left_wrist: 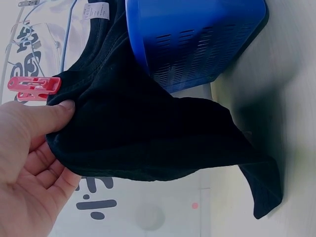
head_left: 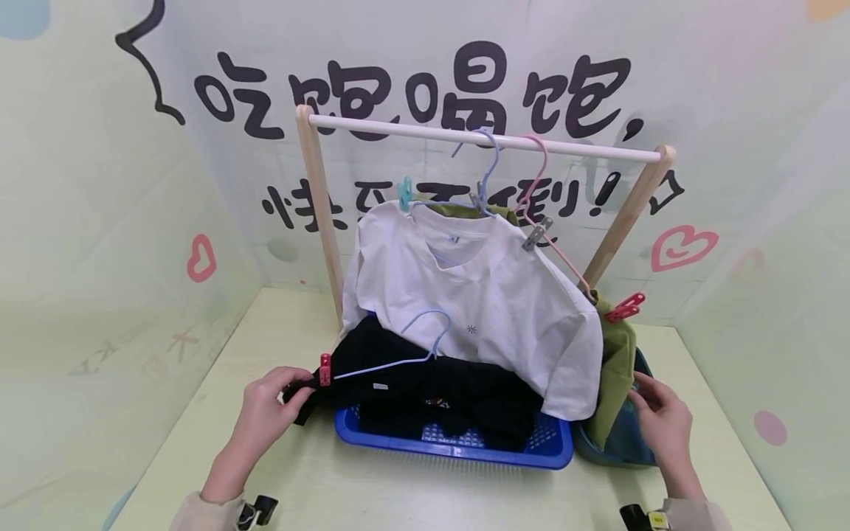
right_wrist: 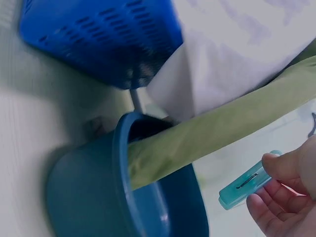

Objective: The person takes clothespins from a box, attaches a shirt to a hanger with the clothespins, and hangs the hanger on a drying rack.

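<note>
My left hand (head_left: 272, 402) pinches the edge of a black garment (head_left: 388, 346) between thumb and fingers. Beside that thumb, a red clothespin (left_wrist: 37, 88) is clipped on the cloth at one end of a light blue hanger (head_left: 441, 324). Most of the black garment lies over a blue basket (head_left: 458, 450), and a loose corner droops past its side. At the right, my right hand (head_left: 664, 424) holds a teal clothespin (right_wrist: 237, 192) between thumb and fingers. That hand is close to the green garment's (right_wrist: 217, 126) hanging sleeve. The teal clothespin cannot be made out in the head view.
A wooden rack with a white rail (head_left: 405, 130) stands behind. From it hang a white shirt (head_left: 451, 280), with teal and grey clothespins, and the green garment on a pink hanger (head_left: 544, 147) with a red clothespin (head_left: 624, 308). A dark teal bucket (right_wrist: 94, 182) stands right of the basket.
</note>
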`<move>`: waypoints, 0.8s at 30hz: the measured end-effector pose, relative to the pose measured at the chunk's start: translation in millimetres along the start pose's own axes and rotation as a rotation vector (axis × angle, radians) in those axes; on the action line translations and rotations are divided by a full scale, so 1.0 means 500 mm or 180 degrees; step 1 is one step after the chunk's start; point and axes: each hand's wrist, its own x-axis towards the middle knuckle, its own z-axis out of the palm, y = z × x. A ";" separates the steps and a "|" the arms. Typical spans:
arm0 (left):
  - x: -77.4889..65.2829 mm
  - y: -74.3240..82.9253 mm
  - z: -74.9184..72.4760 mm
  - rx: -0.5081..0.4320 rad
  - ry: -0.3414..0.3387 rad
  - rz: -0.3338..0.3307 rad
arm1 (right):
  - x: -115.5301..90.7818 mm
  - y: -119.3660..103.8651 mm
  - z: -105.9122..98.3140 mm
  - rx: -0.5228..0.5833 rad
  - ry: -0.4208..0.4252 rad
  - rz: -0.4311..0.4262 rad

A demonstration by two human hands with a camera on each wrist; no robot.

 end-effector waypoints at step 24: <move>0.000 0.008 -0.002 0.0039 -0.0019 -0.0054 | -0.074 -0.090 -0.052 0.0594 0.0181 -0.0257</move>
